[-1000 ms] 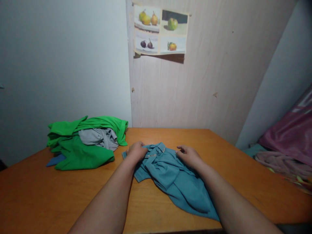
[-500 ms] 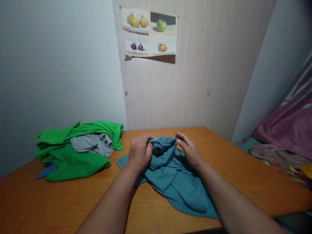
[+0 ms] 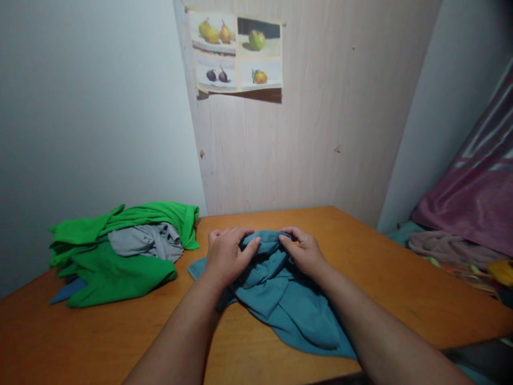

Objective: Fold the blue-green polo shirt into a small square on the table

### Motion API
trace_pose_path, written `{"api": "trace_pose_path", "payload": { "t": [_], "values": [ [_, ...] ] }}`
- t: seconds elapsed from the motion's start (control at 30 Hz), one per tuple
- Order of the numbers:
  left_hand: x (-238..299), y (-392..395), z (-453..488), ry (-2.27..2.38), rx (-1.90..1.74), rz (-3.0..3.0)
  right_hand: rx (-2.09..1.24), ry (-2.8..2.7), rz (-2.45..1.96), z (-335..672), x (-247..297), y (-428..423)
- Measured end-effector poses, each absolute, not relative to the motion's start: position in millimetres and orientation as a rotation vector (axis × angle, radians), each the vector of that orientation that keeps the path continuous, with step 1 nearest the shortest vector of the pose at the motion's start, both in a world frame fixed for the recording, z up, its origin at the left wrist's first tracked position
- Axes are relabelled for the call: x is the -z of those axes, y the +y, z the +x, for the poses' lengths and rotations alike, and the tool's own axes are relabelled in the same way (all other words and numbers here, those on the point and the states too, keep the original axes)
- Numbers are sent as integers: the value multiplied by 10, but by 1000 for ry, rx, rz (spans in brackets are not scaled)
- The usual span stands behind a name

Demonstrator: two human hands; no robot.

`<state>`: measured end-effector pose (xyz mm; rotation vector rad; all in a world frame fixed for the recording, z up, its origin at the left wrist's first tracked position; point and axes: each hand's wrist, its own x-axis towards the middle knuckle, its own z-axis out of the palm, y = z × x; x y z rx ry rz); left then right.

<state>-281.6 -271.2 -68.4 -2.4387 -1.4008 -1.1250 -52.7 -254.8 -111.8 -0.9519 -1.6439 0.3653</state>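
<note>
- Left hand [image 3: 225, 254] and right hand [image 3: 306, 254] pinch the far edge of a shirt [image 3: 296, 310], perhaps its collar, so it stands raised between them.
- The rest drapes over the counter [image 3: 401, 278], right of piled clothes [image 3: 120, 278].

Clothes pile [image 3: 124, 280] left of garment [image 3: 298, 315] (both on table [image 3: 393, 278]).

The teal garment [image 3: 296, 315] at lower centre is matt, creased cloth; the surface [image 3: 385, 299] beneath looks like smooth wood, the fruit print [image 3: 256, 41] at upper centre like paper, the pink cloth [image 3: 473, 200] at right glossy and satiny
</note>
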Motion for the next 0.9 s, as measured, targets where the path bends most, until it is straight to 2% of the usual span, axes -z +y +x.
{"api": "trace_pose_path", "payload": {
  "t": [0.47, 0.73, 0.9],
  "values": [
    [680, -2556, -2960, -1500, 1196, -2332, -221, -1669, -977, -466, 1024, -2618],
    [657, -2620, -2875, -1399, 1221, -2427, -139, -1826, -1027, -535, 1097, -2604],
    [666, -2614, -2904, -1413, 1277, -2607, -201, -1684, -1099, -488, 1102, -2586]
  ]
}}
